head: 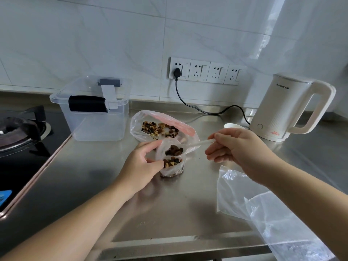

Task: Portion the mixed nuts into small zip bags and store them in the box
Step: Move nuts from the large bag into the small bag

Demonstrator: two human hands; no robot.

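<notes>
On steel counter (pixel 75 185), near right: empty clear bags (pixel 263 208) lying flat. Left hand (pixel 143 164) pinching small zip bag (pixel 171 162) open, upright, part-filled with nuts. Right hand (pixel 239 149) gripping white spoon (pixel 190 146), loaded bowl hovering over bag mouth. Behind: big bag of mixed nuts (pixel 160 127), clear box (pixel 96 112) left, kettle (pixel 288 108) right, sitting against tiled wall (pixel 131 34) with sockets (pixel 205 71).

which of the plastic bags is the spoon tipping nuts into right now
The small zip bag that the left hand holds open, standing upright in front of the big nut bag. The spoon in the right hand is over its mouth; the empty bags lie flat at right.
</notes>
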